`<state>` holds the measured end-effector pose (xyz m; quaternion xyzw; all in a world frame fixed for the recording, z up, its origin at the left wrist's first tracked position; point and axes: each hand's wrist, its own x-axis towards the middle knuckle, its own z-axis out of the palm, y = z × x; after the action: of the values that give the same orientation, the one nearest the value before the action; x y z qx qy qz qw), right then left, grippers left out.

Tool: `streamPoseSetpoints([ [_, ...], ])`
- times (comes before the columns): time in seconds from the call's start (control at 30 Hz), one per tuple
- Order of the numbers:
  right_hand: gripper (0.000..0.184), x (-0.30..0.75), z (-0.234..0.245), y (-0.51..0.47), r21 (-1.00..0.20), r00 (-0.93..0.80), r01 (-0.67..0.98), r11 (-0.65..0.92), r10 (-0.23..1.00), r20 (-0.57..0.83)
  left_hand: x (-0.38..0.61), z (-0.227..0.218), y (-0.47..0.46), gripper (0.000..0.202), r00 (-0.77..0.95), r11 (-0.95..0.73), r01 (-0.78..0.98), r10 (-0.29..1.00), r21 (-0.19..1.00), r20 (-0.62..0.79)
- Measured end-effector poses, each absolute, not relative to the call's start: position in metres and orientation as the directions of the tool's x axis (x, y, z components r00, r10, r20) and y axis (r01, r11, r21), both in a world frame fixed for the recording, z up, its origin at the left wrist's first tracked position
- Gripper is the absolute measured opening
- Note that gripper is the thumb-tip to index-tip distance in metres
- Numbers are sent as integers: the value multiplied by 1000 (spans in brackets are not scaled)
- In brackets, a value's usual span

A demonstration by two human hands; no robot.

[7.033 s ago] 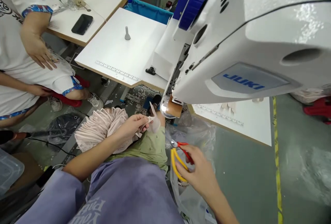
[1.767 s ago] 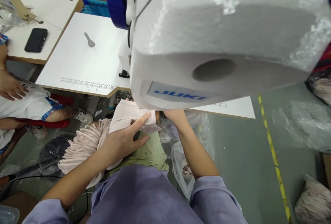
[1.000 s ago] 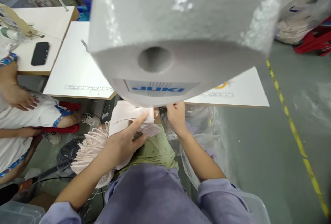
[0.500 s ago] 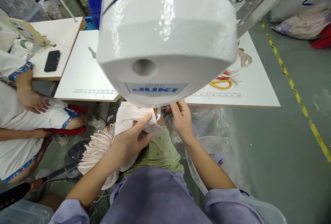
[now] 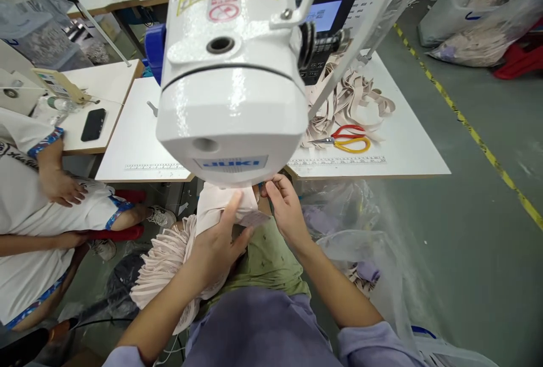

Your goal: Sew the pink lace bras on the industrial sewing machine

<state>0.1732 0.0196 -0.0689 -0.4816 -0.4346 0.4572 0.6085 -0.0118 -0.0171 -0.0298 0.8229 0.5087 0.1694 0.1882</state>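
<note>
- The left hand (image 5: 218, 242) presses the pink cloth (image 5: 216, 206) flat, fingers out, just under the sewing machine (image 5: 231, 101).
- The right hand (image 5: 286, 211) pinches the cloth's edge beside it.
- More pink cloth hangs over the lap.
- Scissors (image 5: 348, 139) lie on the table (image 5: 407, 152).

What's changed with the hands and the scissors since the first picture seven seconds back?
The right hand let go of the red-and-yellow scissors, which now lie on the white table, and moved up under the sewing machine head. The left hand shifted from pinching a small piece to pressing the pale pink fabric flat there. The pleated bundle stays on the lap.
</note>
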Motion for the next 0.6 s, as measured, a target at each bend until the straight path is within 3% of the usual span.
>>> streamPoseSetpoints([
  [0.2, 34, 170, -73, 11, -973, 226, -175, 149, 968, 108, -8, -37, -22, 96, 366, -370, 790, 924, 489, 110],
  [0.37, 38, 170, -75, -3, -979, 199, -37, 198, 962, 187, 4, -41, -34, 96, 327, -311, 828, 944, 467, 49],
  [0.5, 31, 172, -72, -27, -992, 115, 45, 116, 986, 120, 18, -60, -64, 97, 442, -513, 786, 856, 344, 268],
  [0.6, 24, 176, -72, -45, -999, 92, -11, 41, 995, 39, 25, -70, -85, 103, 540, -608, 725, 793, 322, 282],
])
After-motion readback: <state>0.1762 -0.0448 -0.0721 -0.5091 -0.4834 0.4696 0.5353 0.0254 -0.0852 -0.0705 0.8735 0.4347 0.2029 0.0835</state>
